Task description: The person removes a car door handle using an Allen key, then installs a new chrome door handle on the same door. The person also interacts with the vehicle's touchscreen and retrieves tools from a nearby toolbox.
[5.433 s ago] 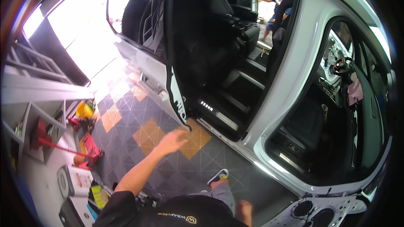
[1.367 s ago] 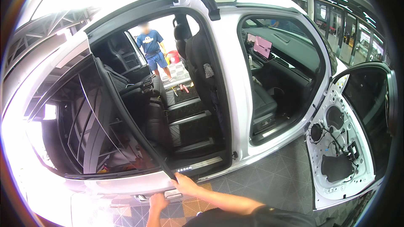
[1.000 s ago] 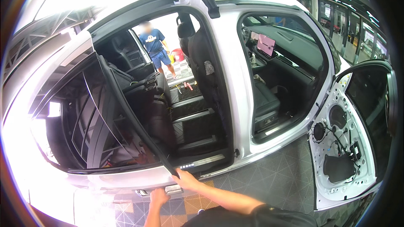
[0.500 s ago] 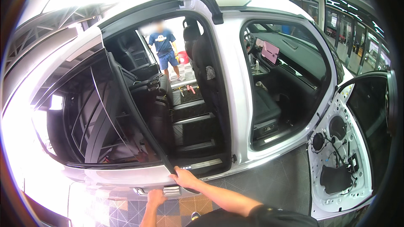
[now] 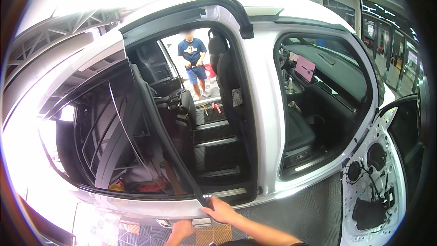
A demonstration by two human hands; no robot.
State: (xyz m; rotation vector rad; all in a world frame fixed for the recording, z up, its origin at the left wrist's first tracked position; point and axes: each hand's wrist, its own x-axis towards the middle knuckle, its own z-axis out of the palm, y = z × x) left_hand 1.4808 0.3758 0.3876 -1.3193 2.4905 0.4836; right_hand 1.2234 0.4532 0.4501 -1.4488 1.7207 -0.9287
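A white car's rear side door (image 5: 136,200), with a dark window, stands partly across the rear doorway. My left hand (image 5: 182,228) is closed around the door's outer handle (image 5: 202,222), fingertips hidden behind it. Just to its right, my right hand (image 5: 220,209) grips the door's front edge near the bottom of the doorway; part of its fingers is out of sight behind the edge. Behind the door's edge lie the dark rear seats (image 5: 180,102) and the cabin floor (image 5: 221,155).
A person (image 5: 193,61) in a blue shirt stands beyond the far doorway beside a red bucket (image 5: 209,70). Red-handled and yellow-handled tools (image 5: 215,107) lie on the far sill. At right, the front door (image 5: 371,191) hangs wide with its inner panel off, wiring exposed.
The view has shifted, so the car appears farther right and lower. Both hands keep hold of the door. The person beyond has brought their hands together in front of the waist.
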